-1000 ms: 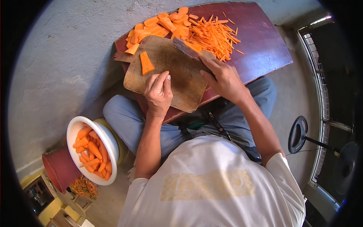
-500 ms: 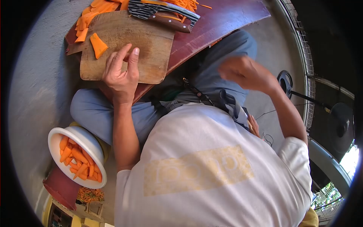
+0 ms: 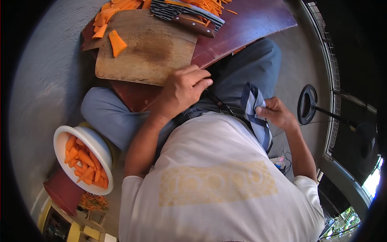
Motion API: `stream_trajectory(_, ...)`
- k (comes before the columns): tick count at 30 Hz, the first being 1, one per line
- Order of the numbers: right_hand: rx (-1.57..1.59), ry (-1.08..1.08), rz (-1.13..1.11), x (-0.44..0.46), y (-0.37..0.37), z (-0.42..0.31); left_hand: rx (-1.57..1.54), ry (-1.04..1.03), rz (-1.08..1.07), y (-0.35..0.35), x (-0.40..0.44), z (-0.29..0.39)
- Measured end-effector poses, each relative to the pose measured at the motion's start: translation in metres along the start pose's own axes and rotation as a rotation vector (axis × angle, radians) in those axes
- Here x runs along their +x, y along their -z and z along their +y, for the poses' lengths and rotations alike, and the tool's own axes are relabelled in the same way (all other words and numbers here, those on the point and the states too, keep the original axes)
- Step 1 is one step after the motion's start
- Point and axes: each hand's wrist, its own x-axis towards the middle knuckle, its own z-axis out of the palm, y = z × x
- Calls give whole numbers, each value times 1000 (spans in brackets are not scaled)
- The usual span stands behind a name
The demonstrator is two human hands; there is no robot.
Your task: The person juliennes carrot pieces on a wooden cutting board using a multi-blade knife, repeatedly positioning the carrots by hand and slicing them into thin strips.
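My right hand [image 3: 277,113] is closed on a blue-and-white striped cloth [image 3: 253,103] above my right thigh, pinching its upper part. My left hand [image 3: 183,89] hovers over my lap by the near edge of the wooden cutting board [image 3: 141,66]. Its fingers are loosely bent, the thumb stands a little apart, and nothing shows in it. A cut piece of carrot [image 3: 117,43] lies on the board. Across the board's far right corner rests a knife [image 3: 195,26] with a dark patterned blade and a brown riveted handle.
Carrot slices [image 3: 109,14] are piled at the far left, and shredded carrot [image 3: 207,7] lies beyond the knife. The board rests on a dark red table [image 3: 258,18]. A white bowl [image 3: 105,151] of peeled carrots [image 3: 85,161] stands left of my knee. A black round-based stand [image 3: 308,104] is at right.
My left hand has moved right, off the cutting board and over my lap. My right hand has come down and taken hold of the striped cloth, lifting it. The view has shifted slightly.
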Motion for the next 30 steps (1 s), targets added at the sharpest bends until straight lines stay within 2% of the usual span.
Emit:
stream_trajectory(3, 58, 161, -43, 21, -7, -17, -85, 100, -54, -19, -2, 5)
stream_trajectory(4, 81, 220, -58, 30, -16, -32, -240, 193, -50, -26, -3, 7)
stream_trajectory(5, -166, 183, -40, 31, -29, -50, -392, 296, -60, -29, -1, 5)
stream_trajectory(6, -471, 264, -62, 36, -35, -70, -544, 398, -66, -32, 1, 2)
stream_trajectory(9, -252, 351, 1, 44, -46, -84, -1351, 576, -50, -42, -8, -11)
stream_trajectory(11, -208, 408, 92, 46, -48, -100, -1434, 631, -45, -39, -8, -8)
stream_trajectory(12, -268, 418, 53, 45, -47, -108, -1477, 657, -45, -37, -7, -4)
stream_trajectory(14, -389, 435, -19, 40, -47, -118, -1492, 621, -45, -33, -7, 6)
stream_trajectory(15, -364, 623, 17, 41, -49, -118, -1553, 600, -53, -25, -5, 18)
stream_trajectory(17, -16, 463, -21, 26, -48, -129, -1684, 505, -86, -21, -6, 23)
stream_trajectory(18, 156, 383, -39, 22, -47, -135, -1742, 683, 10, -16, -5, 38)
stream_trajectory(19, 420, 503, -159, 28, -48, -127, -1544, 617, -43, -5, -12, 47)
stream_trajectory(22, 486, 598, -150, 26, -60, -125, -1668, 472, -96, 17, -20, 74)
stream_trajectory(23, 430, 631, -182, 27, -63, -121, -1625, 515, -63, 24, -25, 77)
stream_trajectory(25, 144, 613, -192, 33, -63, -111, -1601, 605, 178, 28, -22, 105)
stream_trajectory(26, 0, 598, -199, 37, -64, -103, -1583, 608, 231, 29, -23, 115)
stream_trajectory(28, 34, 488, -39, 65, -69, -48, -1598, 479, 261, 29, -25, 134)
stream_trajectory(29, 58, 432, 38, 78, -72, -20, -1630, 366, 256, 27, -27, 143)
stream_trajectory(30, -17, 287, 197, 91, -63, 30, -1681, 210, 235, 21, -28, 155)
